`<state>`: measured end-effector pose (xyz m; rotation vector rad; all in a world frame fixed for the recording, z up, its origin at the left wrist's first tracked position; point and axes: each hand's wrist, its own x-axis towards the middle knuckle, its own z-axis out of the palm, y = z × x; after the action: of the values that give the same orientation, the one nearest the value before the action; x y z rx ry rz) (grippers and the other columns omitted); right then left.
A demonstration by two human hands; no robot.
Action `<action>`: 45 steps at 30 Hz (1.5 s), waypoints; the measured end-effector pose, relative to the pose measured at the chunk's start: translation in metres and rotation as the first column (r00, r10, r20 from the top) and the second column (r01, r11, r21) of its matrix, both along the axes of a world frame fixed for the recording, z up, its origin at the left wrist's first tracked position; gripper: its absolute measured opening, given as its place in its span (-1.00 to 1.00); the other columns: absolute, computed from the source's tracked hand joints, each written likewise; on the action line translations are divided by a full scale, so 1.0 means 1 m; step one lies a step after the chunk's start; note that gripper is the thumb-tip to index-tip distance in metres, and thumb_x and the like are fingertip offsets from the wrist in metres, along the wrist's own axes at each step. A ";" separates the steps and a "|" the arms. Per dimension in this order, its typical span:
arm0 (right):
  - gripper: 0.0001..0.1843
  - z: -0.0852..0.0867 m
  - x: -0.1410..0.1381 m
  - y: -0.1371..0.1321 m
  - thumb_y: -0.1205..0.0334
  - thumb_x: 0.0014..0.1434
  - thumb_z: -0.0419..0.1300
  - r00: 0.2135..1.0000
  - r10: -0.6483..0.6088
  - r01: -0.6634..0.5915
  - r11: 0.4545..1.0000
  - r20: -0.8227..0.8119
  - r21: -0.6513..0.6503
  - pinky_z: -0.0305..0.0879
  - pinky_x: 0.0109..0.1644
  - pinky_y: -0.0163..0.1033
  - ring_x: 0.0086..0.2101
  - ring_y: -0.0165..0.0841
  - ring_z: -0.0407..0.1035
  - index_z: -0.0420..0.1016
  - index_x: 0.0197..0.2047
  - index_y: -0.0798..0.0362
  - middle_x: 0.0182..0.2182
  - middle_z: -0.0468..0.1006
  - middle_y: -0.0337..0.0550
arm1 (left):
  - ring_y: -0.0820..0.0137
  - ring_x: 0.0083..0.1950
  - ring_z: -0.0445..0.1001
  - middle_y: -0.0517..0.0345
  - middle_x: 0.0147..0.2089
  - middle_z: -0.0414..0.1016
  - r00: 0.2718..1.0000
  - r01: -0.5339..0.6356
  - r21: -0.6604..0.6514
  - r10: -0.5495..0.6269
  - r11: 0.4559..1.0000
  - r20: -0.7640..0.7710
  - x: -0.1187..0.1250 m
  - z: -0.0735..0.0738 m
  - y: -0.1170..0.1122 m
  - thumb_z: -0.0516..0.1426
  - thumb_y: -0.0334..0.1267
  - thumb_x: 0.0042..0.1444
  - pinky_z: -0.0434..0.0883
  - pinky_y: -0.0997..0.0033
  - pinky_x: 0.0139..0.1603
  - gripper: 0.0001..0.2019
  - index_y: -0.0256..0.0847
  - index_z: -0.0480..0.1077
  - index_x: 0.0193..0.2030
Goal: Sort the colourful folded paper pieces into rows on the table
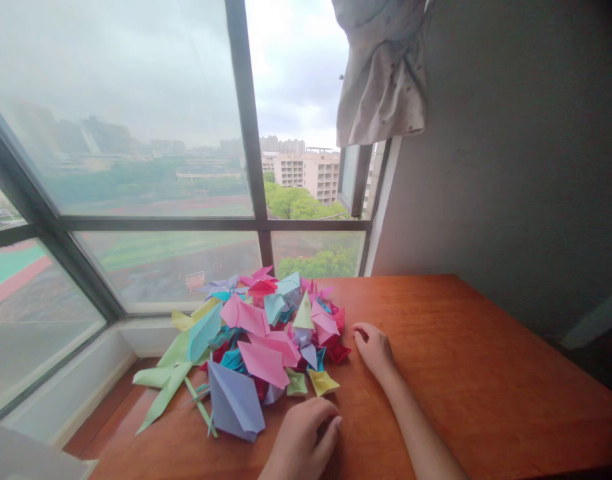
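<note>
A heap of folded paper shapes in pink, blue, green, purple, red and yellow lies on a wooden table by the window. My left hand rests on the table at the heap's near edge, fingers curled loosely, beside a purple folded piece and just below a small yellow piece. My right hand lies on the table at the heap's right side, fingers curled under, close to the red pieces. Neither hand shows anything inside it.
A large window with a dark frame runs behind and to the left of the table. A bunched curtain hangs at the upper right. A grey wall stands along the table's right side. Bare tabletop stretches right of the heap.
</note>
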<state>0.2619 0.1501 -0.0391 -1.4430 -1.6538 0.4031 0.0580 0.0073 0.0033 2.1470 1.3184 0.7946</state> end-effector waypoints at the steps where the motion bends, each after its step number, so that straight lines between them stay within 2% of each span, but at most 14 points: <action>1: -0.70 0.000 0.000 0.000 0.26 0.10 0.03 1.000 0.002 -0.002 1.000 0.001 0.000 0.44 -0.11 -0.18 -0.25 -0.27 0.52 0.60 -0.24 0.01 -0.24 0.64 -0.12 | 0.36 -0.31 0.46 0.12 -0.33 0.54 1.000 0.000 -0.002 0.000 1.000 0.001 0.000 0.000 0.000 0.05 -0.38 0.20 0.30 0.49 -0.28 -0.85 -0.18 0.40 -0.35; 15: -0.69 -0.003 0.001 0.000 0.23 0.13 0.00 1.000 0.015 -0.015 1.000 0.016 -0.008 0.41 -0.07 -0.16 -0.22 -0.25 0.51 0.58 -0.24 0.02 -0.22 0.63 -0.09 | 0.36 -0.30 0.46 0.10 -0.32 0.54 1.000 -0.007 -0.028 0.007 1.000 -0.013 0.000 0.001 -0.001 0.05 -0.37 0.20 0.29 0.48 -0.28 -0.85 -0.19 0.40 -0.36; 45: -0.69 -0.002 0.000 0.000 0.27 0.13 0.00 1.000 0.011 -0.011 1.000 0.019 -0.007 0.40 -0.08 -0.21 -0.22 -0.27 0.51 0.58 -0.25 0.04 -0.23 0.63 -0.09 | 0.37 -0.31 0.45 0.14 -0.34 0.53 1.000 0.005 0.013 -0.005 1.000 -0.020 0.000 -0.004 0.000 0.04 -0.37 0.21 0.29 0.50 -0.28 -0.86 -0.17 0.37 -0.35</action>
<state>0.2619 0.1504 -0.0407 -1.4476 -1.6778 0.4028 0.0577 0.0077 -0.0007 2.1729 1.3209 0.7839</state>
